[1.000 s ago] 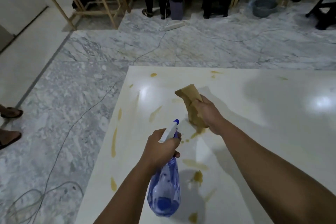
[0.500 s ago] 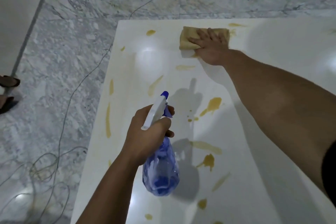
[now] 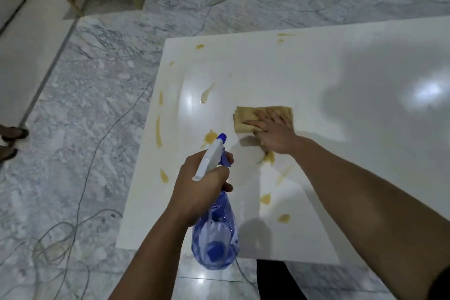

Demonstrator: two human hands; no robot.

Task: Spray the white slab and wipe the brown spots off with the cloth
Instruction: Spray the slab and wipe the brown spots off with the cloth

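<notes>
Left hand (image 3: 199,185): grips the spray bottle (image 3: 215,234).
Right hand (image 3: 275,134): flat, fingers spread, pressing the cloth (image 3: 246,117) onto the white slab (image 3: 341,178).
Brown spots (image 3: 210,137): scattered near both hands.

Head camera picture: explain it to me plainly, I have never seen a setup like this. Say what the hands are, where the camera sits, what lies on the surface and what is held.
There is no machine here. A person wears one wide-angle camera on the head, looking forward and down, so both arms reach in from the bottom of the picture. The left hand grips a blue spray bottle by its white trigger head. The right hand lies flat, fingers straight, pressing a tan cloth onto the white slab. The slab lies on a grey marble floor and carries scattered brown spots, for example one just beyond the bottle's nozzle and another nearer the person. Thin cables trail over the floor on the left.
</notes>
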